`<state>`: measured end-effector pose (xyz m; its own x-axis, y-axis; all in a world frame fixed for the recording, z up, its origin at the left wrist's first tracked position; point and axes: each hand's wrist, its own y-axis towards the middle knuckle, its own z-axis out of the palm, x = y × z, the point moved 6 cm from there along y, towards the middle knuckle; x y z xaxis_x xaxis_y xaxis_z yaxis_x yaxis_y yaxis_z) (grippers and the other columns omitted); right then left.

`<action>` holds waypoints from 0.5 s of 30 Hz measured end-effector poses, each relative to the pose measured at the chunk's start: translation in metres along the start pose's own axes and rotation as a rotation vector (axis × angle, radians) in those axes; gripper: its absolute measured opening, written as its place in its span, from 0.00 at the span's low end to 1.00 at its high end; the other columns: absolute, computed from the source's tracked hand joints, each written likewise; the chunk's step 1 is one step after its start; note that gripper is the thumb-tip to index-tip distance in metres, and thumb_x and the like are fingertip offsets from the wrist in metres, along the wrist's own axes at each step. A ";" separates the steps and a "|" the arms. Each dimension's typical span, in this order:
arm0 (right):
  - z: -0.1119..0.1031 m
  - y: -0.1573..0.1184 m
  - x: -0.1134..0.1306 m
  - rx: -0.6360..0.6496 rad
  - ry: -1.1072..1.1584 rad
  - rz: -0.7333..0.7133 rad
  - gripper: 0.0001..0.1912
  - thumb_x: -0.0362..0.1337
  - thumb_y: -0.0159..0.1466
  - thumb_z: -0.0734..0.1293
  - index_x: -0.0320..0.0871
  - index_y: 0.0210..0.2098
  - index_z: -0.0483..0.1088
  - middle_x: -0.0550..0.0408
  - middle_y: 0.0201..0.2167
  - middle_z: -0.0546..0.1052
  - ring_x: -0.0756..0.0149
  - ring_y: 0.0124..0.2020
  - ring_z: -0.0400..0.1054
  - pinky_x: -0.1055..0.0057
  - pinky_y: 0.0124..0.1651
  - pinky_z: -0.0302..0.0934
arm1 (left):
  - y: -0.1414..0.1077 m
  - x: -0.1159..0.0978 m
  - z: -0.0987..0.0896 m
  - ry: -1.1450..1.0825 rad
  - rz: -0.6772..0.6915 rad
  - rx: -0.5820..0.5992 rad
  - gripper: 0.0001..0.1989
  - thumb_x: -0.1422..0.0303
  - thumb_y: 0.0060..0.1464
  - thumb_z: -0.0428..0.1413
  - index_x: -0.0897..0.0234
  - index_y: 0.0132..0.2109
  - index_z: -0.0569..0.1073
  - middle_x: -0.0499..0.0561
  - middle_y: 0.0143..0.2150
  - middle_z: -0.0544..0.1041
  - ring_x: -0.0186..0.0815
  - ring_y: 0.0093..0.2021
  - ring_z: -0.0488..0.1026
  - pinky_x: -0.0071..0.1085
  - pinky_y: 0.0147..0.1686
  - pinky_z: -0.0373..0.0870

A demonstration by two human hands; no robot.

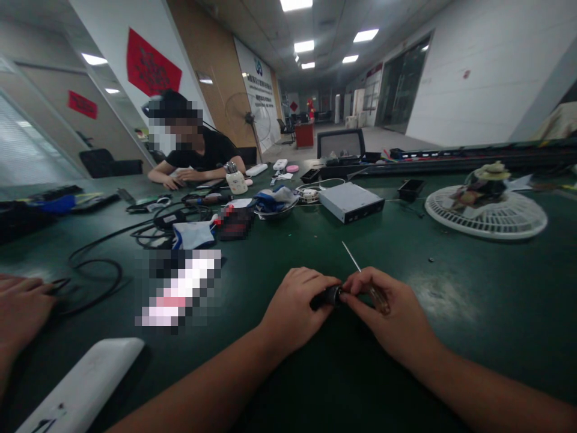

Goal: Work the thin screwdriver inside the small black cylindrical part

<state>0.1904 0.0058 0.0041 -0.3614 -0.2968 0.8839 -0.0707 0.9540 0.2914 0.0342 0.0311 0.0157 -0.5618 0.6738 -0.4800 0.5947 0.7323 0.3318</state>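
My left hand (297,304) grips a small black cylindrical part (333,294) just above the green tabletop. Its exact kind cannot be made out. My right hand (392,307) is closed around a screwdriver (379,299) with a brownish see-through handle, whose thin metal shaft points up and away to the left. The thumb and index fingertips of that hand meet the open end of the black part. Whether they pinch a small piece there is hidden.
At the left edge rests another person's hand (22,304), near a black cable (119,270) and a white casing (85,385). A grey disc drive (351,201) and a white fan grille (487,222) lie farther back. Across the table sits a person (202,150).
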 end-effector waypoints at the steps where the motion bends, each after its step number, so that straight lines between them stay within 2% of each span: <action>1: -0.001 0.000 -0.001 -0.008 -0.019 0.017 0.05 0.33 0.62 0.70 0.46 0.33 0.69 0.56 0.35 0.78 0.61 0.38 0.73 0.62 0.42 0.66 | 0.000 -0.001 -0.001 -0.001 0.005 -0.002 0.14 0.74 0.55 0.62 0.57 0.49 0.76 0.48 0.45 0.80 0.40 0.47 0.74 0.41 0.50 0.64; 11: 0.004 0.003 -0.006 0.033 -0.081 0.115 0.07 0.36 0.59 0.72 0.45 0.33 0.70 0.59 0.27 0.74 0.65 0.28 0.69 0.69 0.30 0.61 | 0.000 -0.004 -0.001 -0.014 0.054 0.003 0.15 0.76 0.55 0.61 0.57 0.48 0.76 0.49 0.46 0.80 0.40 0.47 0.74 0.40 0.50 0.65; 15: 0.005 0.005 -0.003 0.030 -0.078 0.108 0.06 0.36 0.59 0.72 0.45 0.34 0.71 0.58 0.30 0.76 0.64 0.30 0.71 0.68 0.33 0.63 | -0.001 -0.005 0.000 -0.032 0.058 -0.002 0.14 0.76 0.55 0.60 0.57 0.48 0.75 0.49 0.46 0.79 0.40 0.48 0.73 0.40 0.50 0.65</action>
<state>0.1865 0.0117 0.0008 -0.4396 -0.1893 0.8780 -0.0551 0.9814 0.1840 0.0361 0.0275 0.0180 -0.5078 0.7118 -0.4853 0.6246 0.6922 0.3616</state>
